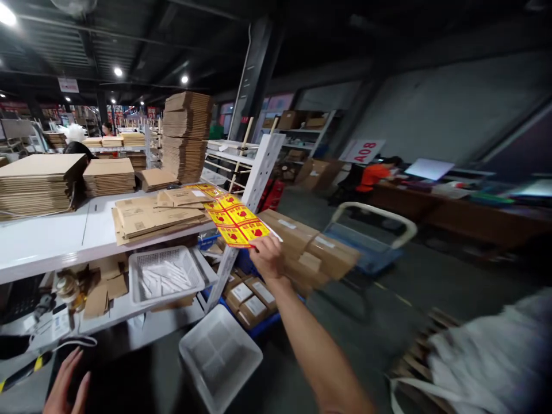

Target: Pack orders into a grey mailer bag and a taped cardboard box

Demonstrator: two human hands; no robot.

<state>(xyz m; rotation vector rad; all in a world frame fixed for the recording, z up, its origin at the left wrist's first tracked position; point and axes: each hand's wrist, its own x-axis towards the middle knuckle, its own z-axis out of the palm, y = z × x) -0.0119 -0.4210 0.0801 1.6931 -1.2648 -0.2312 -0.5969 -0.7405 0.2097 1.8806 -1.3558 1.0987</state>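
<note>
My right hand [268,256] pinches the near corner of a yellow sheet [235,217] printed with repeated red bird figures. It stretches away over the end of the shelf, its far end beside a pile of flat cardboard mailers [155,214] on the white upper shelf [52,244]. At the lower left, my left hand [66,388] is only partly in view, with its fingers apart and nothing in them. Near that hand, a white cable [84,340] and a dark device with yellow parts [26,371] lie on the lower shelf.
Stacks of flattened cartons [187,135] stand on the shelf. A white basket [166,276] holds thin white strips; another white basket [221,356] sits below. Labelled boxes [313,244] lie to the right, before a trolley [371,236]. Someone in orange [368,177] sits at a desk.
</note>
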